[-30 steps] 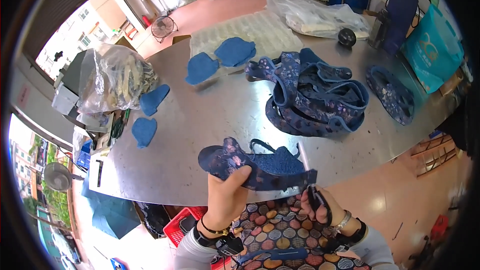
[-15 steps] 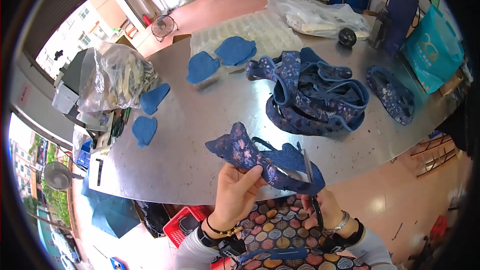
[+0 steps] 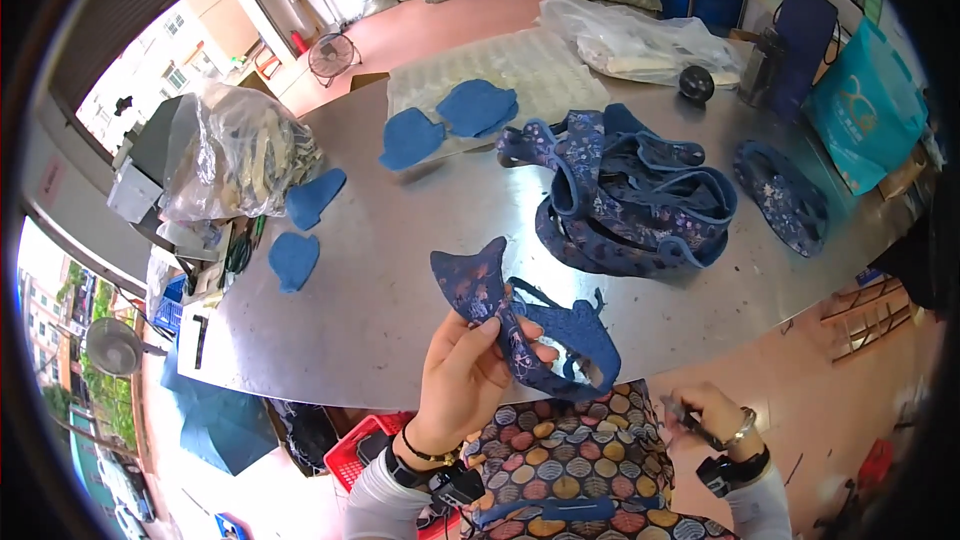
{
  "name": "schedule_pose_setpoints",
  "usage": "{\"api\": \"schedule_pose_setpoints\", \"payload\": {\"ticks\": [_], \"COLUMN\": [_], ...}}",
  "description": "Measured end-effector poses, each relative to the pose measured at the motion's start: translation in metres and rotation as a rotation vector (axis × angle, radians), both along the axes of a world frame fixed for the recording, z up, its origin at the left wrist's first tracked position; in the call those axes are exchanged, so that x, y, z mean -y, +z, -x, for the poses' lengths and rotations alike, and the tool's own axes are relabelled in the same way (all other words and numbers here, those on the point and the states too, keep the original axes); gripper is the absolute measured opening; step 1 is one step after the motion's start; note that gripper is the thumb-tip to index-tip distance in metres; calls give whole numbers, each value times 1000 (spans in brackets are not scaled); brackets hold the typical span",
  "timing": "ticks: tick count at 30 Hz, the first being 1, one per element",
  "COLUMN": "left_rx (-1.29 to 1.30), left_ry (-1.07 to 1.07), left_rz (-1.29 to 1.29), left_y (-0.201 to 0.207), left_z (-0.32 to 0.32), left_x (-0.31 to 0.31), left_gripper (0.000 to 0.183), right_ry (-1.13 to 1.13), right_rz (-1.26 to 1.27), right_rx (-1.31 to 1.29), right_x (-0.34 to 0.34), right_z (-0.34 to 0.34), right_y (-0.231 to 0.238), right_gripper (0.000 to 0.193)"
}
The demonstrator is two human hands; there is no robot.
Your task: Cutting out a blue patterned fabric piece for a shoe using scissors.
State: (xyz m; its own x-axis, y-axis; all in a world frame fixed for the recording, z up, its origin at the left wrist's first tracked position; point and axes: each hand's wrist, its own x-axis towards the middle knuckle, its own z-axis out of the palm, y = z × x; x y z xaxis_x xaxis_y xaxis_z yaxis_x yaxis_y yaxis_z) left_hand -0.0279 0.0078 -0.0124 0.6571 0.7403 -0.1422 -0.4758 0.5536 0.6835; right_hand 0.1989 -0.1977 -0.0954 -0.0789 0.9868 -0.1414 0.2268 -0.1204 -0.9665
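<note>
A navy floral fabric shoe upper [image 3: 470,285] with a blue fuzzy lining is pinched in my left hand [image 3: 462,375], above the table's near edge. Its pointed end rises to the left, and its looped end hangs open on the right. Away from it, lower right, my right hand [image 3: 708,415] is closed around dark-handled scissors [image 3: 690,422]; their blades are hard to make out now. Beyond the upper lies a heaped string of similar floral uppers [image 3: 640,195]. Another floral upper [image 3: 780,195] rests apart at the right.
On the metal table [image 3: 380,270] are blue fabric pieces [image 3: 412,138], a clear bag of pieces [image 3: 235,155], a plastic-covered sheet [image 3: 555,70] and a round black object [image 3: 695,83]. A teal bag [image 3: 868,105] stands far right. A red crate [image 3: 360,445] sits below the near edge.
My right hand has drawn the scissors away from the upper, down and right. My left hand has shifted slightly left and tilted the upper, still gripping it.
</note>
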Motion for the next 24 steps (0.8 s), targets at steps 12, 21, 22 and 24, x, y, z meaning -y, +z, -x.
{"api": "schedule_pose_setpoints", "payload": {"ticks": [12, 21, 22, 24], "left_rx": [198, -250, -254, -229], "left_ry": [-267, -100, -102, -84], "left_rz": [-53, -162, -148, -94], "left_y": [18, -15, -17, -20], "left_z": [18, 32, 32, 31], "left_x": [24, 5, 4, 2], "left_gripper": [48, 47, 47, 56], "right_ry": [-601, -926, -930, -877], "right_rz": [298, -448, -433, -375], "right_rx": [-1265, -563, -561, -577], "right_x": [-94, -96, -95, -93], "right_z": [98, 65, 65, 68], "right_y": [4, 3, 8, 22], "right_gripper": [37, 30, 30, 31]}}
